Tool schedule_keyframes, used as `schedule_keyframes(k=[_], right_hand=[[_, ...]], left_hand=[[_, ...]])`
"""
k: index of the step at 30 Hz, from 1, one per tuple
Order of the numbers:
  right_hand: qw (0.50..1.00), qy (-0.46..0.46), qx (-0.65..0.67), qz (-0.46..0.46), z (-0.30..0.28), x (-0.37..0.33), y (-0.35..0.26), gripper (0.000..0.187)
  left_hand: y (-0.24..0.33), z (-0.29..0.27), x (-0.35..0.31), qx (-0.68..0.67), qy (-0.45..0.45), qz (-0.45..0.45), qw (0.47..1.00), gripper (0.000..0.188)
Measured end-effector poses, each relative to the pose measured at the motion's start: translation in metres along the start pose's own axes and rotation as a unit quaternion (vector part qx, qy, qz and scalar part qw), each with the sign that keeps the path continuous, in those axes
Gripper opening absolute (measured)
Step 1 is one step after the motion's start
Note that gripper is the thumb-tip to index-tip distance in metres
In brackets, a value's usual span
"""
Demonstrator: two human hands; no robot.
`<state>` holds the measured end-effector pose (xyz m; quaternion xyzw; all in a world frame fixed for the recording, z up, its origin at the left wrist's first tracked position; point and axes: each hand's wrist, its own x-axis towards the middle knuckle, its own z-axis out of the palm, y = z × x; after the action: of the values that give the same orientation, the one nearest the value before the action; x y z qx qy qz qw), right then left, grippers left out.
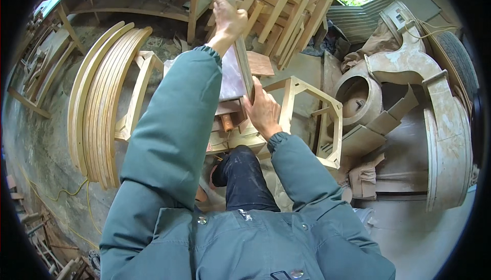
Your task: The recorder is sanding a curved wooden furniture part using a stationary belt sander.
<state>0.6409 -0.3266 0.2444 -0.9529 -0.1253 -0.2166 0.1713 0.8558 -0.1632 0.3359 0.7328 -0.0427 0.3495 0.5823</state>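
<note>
A long, narrow wooden strip (243, 67) runs away from me at a steep slant, raised above a low wooden workbench (235, 139). My left hand (229, 18) is closed around its far part, with the arm stretched out. Near the closer end, my right hand (263, 108) grips the same strip, fingers along its edge. Just left of the strip shows a pale, glossy, marbled surface (231, 78), partly covered by my left sleeve. Below it a round brown wooden peg or handle (226, 123) sticks out toward me.
Curved wooden pieces (105, 106) stand stacked at the left. A wooden frame (335, 121) stands right of the workbench, with stacked wooden frames (286, 11) beyond. At the far right is a large, dusty curved machine (445, 121). A yellow cord (89, 208) lies on the floor.
</note>
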Motion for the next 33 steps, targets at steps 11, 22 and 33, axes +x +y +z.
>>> schedule_keyframes(k=[11, 22, 33], right_hand=[[0.998, 0.003, 0.047, -0.028, 0.024, 0.012, -0.019, 0.095], [0.999, -0.004, 0.035, -0.023, 0.030, -0.084, 0.026, 0.095], [0.979, -0.204, -0.002, 0.008, -0.055, -0.307, 0.067, 0.091]], left_hand=[[0.030, 0.008, 0.076, 0.004, 0.131, 0.210, 0.969, 0.072], [0.028, -0.001, 0.027, 0.162, 0.045, 0.090, 0.982, 0.078], [-0.010, -0.014, -0.094, 0.361, -0.011, 0.086, 0.928, 0.101]])
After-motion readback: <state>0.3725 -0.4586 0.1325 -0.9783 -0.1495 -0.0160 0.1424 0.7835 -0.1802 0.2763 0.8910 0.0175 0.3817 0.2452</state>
